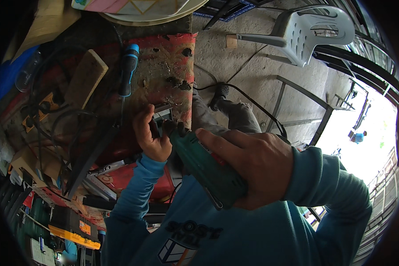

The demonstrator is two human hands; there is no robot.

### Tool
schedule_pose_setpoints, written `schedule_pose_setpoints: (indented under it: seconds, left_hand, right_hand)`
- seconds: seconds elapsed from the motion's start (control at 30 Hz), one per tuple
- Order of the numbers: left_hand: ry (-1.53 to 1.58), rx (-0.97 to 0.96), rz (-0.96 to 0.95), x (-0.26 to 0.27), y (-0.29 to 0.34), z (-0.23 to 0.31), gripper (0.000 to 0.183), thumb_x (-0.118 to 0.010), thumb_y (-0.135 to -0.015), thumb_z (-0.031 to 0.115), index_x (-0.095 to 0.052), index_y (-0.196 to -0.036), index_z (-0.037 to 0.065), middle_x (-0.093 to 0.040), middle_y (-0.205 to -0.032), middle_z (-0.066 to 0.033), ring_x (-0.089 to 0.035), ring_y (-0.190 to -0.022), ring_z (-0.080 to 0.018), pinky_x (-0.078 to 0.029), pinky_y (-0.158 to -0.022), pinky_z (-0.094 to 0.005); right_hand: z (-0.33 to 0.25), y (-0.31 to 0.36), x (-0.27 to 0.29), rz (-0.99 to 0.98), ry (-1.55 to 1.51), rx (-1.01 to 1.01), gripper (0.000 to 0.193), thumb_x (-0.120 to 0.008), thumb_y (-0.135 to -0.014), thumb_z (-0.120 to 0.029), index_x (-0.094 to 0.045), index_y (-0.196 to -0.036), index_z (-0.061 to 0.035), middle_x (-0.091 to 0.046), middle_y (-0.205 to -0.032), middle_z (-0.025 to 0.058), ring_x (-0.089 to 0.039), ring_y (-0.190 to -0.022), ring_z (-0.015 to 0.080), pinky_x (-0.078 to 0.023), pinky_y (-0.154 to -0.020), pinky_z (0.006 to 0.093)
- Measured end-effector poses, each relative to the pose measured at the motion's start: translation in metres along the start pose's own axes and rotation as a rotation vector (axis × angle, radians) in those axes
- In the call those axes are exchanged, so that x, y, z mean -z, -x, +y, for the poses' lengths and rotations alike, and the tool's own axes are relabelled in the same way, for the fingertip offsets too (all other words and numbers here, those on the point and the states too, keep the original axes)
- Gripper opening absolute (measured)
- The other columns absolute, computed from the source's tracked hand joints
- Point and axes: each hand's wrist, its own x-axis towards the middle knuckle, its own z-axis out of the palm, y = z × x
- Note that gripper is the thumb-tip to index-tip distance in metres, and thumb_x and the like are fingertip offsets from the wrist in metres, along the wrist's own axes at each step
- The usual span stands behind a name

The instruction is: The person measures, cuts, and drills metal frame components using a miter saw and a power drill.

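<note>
I can't make out the tip of the green power tool (210, 170) mid-view, aimed lengthwise at half past ten in the clasping fingers of the right hand (264, 164) — nor whether the left hand (154, 144) grips the metal piece (164, 114) — with worn red surface (162, 57) at eleven o'clock, concrete floor (226, 57) at one.

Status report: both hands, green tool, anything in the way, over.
Right hand gripping green power tool. Left hand at small metal piece by the tool. Screwdriver beside left hand, not between hands.
</note>
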Motion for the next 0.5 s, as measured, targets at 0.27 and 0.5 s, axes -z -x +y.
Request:
schedule_pose_setpoints:
  seconds: [0.27,0.5]
  left_hand:
    - [-0.013,-0.016,-0.009,0.001,0.000,0.000,0.052,-0.070,-0.080,0.012,-0.049,-0.125,-0.002,-0.055,-0.120,-0.0165,-0.052,-0.109,-0.0320,-0.043,-0.094,-0.0397]
    - [-0.030,-0.074,0.009,0.004,0.000,-0.002,0.051,-0.068,-0.078,0.006,-0.049,-0.125,-0.001,-0.055,-0.121,-0.0152,-0.052,-0.109,-0.0317,-0.042,-0.094,-0.0396]
  right_hand:
    - [-0.001,-0.001,0.002,0.002,-0.023,-0.016,0.091,-0.074,-0.062,-0.030,-0.032,-0.137,0.0000,-0.058,-0.088,0.0173,-0.063,-0.070,0.0331,-0.053,-0.062,0.0414]
    - [0.001,-0.008,0.002,-0.016,0.021,0.030,0.083,-0.073,-0.066,-0.029,-0.035,-0.134,0.0008,-0.060,-0.090,0.0194,-0.064,-0.070,0.0345,-0.054,-0.062,0.0402]
